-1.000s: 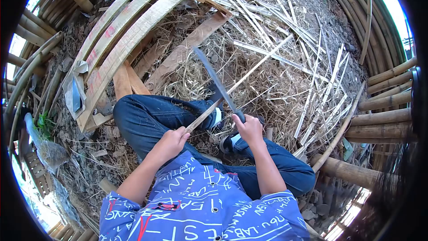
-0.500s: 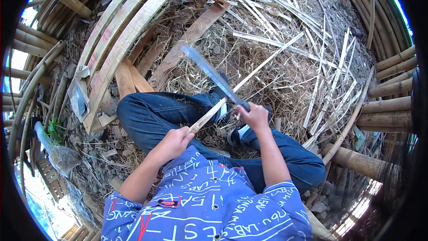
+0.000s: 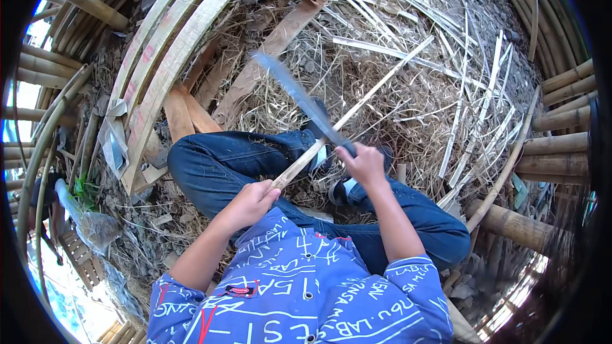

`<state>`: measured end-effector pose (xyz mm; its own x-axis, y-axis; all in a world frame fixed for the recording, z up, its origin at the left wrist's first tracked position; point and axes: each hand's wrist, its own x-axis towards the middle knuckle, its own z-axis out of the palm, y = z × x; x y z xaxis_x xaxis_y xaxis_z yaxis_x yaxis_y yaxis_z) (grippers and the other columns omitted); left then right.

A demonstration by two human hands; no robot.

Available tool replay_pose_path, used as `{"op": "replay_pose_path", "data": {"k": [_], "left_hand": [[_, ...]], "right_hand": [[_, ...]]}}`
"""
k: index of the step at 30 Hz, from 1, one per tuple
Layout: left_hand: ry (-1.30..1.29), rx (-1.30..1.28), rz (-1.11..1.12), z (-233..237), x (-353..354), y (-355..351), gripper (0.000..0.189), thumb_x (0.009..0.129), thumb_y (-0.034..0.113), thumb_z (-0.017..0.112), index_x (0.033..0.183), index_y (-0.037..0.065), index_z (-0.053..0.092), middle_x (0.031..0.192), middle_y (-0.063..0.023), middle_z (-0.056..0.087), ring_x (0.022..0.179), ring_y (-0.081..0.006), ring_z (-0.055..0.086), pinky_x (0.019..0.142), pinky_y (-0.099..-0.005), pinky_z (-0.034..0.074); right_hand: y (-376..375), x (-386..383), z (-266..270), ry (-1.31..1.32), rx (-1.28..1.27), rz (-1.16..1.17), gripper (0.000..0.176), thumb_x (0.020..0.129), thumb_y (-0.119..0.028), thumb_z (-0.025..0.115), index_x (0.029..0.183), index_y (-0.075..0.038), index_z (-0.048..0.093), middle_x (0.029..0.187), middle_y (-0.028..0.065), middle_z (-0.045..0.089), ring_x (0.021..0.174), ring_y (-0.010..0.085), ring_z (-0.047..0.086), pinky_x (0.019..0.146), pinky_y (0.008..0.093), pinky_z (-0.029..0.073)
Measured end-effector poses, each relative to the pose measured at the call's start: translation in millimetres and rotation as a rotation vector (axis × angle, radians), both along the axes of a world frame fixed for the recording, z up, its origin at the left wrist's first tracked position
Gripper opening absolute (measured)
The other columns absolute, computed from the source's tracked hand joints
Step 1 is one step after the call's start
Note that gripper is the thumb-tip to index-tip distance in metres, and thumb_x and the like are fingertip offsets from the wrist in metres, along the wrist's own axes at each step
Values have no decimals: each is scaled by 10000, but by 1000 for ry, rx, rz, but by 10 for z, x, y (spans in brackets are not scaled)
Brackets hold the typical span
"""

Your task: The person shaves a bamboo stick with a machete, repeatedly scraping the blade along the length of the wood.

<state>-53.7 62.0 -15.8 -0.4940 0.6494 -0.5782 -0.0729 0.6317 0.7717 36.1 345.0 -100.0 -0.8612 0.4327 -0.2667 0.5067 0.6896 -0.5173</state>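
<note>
My left hand (image 3: 258, 201) is closed around the near end of a long, pale bamboo strip (image 3: 366, 97), which slants away up and to the right over my crossed legs. In my right hand (image 3: 365, 164), fingers wrapped round its dark handle, is a machete (image 3: 293, 92). Its long grey blade points up and to the left and crosses the strip just ahead of the handle. The blade is slightly blurred. Both hands are in front of my lap, above my dark jeans (image 3: 217, 159).
A slatted wooden frame (image 3: 172, 51) lies at the upper left, with a plank (image 3: 274, 57) beside it. Thin split strips (image 3: 491, 108) and curly shavings (image 3: 382, 127) cover the ground ahead. Bamboo poles (image 3: 554, 146) line the right edge, and a plastic bag (image 3: 95, 229) is at the left.
The view has shifted slightly. Both hands keep their holds on the machete and the bamboo strip, and the blade still crosses the strip at nearly the same place.
</note>
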Motion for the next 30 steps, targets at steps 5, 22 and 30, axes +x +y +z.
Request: {"op": "replay_pose_path", "data": {"k": [5,22,30], "left_hand": [[-4,-89,-10,109,45,-44,282,987,231,527,821,4,539,645,-13,531,593,-86,472,534,-285,406],[-93,-116,25,267,174,-123,252,993,214,523,836,17,544,658,4,534,605,-62,473,534,-262,402],[-234,-123,77,469,189,-499,217,994,201,525,869,26,552,716,37,521,642,-50,457,559,-232,398]], "right_hand": [[4,13,-60,-40,-30,70,623,834,-676,534,846,-79,712,719,197,675,746,390,676,700,493,522],[1026,-134,-366,-101,169,-147,636,830,-684,523,832,-76,710,752,200,679,779,396,668,702,499,506],[1598,-185,-280,-201,324,-346,682,853,-708,471,915,-82,733,863,214,698,876,388,676,767,468,511]]}}
